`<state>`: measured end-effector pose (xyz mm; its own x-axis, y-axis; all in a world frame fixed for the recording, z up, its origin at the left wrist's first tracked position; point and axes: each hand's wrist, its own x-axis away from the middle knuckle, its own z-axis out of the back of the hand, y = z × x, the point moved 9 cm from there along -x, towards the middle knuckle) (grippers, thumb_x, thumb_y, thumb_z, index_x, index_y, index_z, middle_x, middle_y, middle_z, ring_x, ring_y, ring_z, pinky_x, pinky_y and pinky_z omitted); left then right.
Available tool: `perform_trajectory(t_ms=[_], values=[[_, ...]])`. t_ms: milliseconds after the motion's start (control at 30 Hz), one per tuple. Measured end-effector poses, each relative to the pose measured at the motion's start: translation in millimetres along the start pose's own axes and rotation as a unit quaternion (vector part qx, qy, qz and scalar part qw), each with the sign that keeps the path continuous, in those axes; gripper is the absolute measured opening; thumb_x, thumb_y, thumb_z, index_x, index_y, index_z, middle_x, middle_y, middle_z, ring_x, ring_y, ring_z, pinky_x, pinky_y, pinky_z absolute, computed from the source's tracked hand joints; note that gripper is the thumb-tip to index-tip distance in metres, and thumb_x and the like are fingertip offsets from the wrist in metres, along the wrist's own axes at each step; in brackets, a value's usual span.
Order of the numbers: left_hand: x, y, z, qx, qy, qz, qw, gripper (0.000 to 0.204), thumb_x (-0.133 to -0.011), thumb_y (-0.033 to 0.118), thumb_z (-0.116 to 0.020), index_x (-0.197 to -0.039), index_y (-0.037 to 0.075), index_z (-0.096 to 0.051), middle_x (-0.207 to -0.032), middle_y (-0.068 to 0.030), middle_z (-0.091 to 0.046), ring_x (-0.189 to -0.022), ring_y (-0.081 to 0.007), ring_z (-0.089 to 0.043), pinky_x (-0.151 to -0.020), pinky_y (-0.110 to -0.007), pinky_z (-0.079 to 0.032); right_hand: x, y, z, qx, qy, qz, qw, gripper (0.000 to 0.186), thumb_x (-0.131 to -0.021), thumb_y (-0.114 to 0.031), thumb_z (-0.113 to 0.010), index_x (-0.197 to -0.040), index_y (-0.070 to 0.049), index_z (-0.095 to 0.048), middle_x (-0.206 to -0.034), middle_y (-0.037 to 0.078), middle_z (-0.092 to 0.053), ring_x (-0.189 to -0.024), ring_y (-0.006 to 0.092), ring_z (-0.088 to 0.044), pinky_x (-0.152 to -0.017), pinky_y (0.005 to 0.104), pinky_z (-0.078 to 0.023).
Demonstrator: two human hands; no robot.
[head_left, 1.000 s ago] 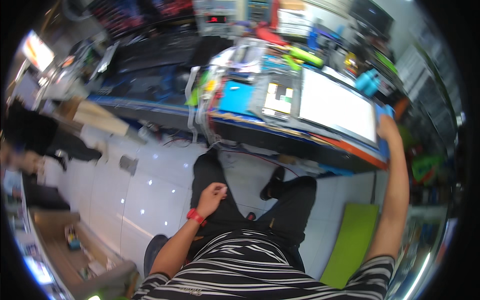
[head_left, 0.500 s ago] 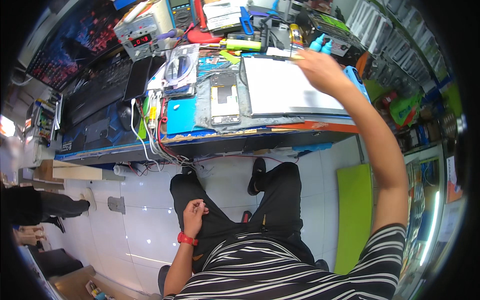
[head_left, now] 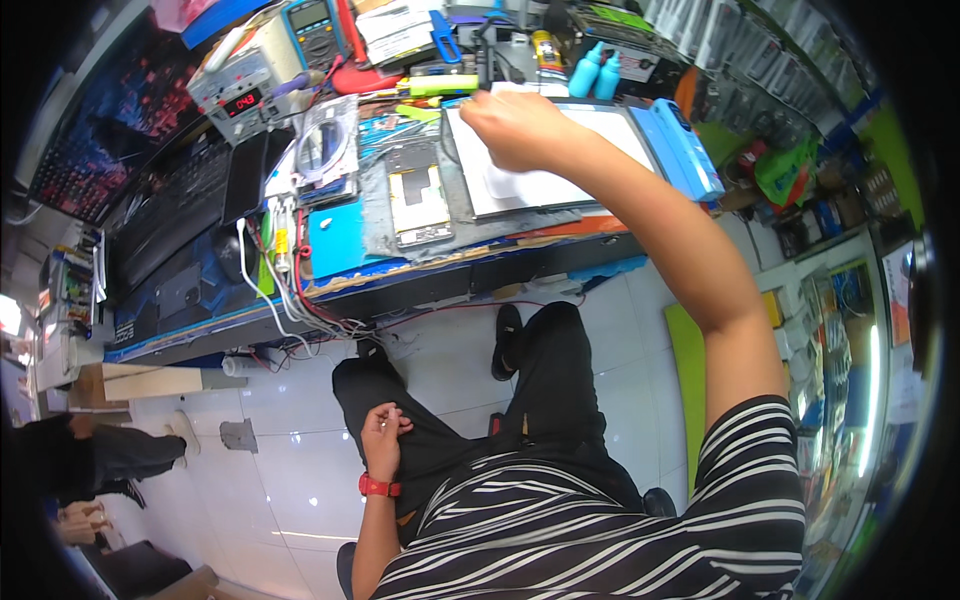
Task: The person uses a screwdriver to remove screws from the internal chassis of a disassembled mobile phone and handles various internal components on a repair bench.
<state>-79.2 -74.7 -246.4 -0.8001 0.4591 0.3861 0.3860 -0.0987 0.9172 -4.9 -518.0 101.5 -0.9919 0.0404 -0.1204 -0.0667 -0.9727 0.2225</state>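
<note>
My right hand (head_left: pixel 515 132) is above a flat white panel (head_left: pixel 508 190) with a dark edge, near its far left part. Its fingers are curled together, and what they hold, if anything, is hidden. Left of the panel, an opened phone (head_left: pixel 418 200) with its inner parts bare lies on a grey mat (head_left: pixel 378 238). My left hand (head_left: pixel 382 438), below a red wristwatch strap (head_left: pixel 380 487), rests on my thigh. Its fingers are bent in a pinch, and I cannot make out anything between them.
At the left stand a power supply (head_left: pixel 240 98), a multimeter (head_left: pixel 314 35) and a dark phone (head_left: pixel 245 175) on a cable. Two light-blue bottles (head_left: pixel 596 74) stand beyond the panel; a blue case (head_left: pixel 676 150) lies at its right. Cables (head_left: pixel 290 290) hang over the bench edge.
My right hand has moved left across the panel, from its far right part to its far left. The view has turned somewhat. My left hand stays on my thigh.
</note>
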Motion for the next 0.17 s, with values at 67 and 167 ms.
perform_trajectory(t_ms=[67,167], values=[[-1,-1,-1,-0.006,-0.004,0.007,1.0,0.026,-0.107,0.021,-0.062,-0.122,0.0,-0.061,-0.105,-0.0093,-0.066,-0.086,-0.014,-0.068,-0.079,-0.032,-0.063,72,10,-5,-0.014,-0.079,-0.009,0.997,0.028,-0.08,-0.009,-0.074,-0.105,-0.001,-0.066,-0.108,0.019,-0.069,-0.104,0.0355,-0.069,-0.088,0.0462,-0.058],[-2,1,-1,-0.014,-0.022,-0.002,1.0,0.026,-0.107,0.022,-0.062,-0.122,0.0,-0.061,-0.105,-0.0086,-0.066,-0.086,-0.0144,-0.068,-0.08,-0.031,-0.063,124,14,-32,0.044,-0.183,-0.025,0.982,0.05,-0.078,-0.014,-0.078,-0.124,0.0,-0.065,-0.118,0.022,-0.065,-0.106,0.0395,-0.068,-0.095,0.0459,-0.057]])
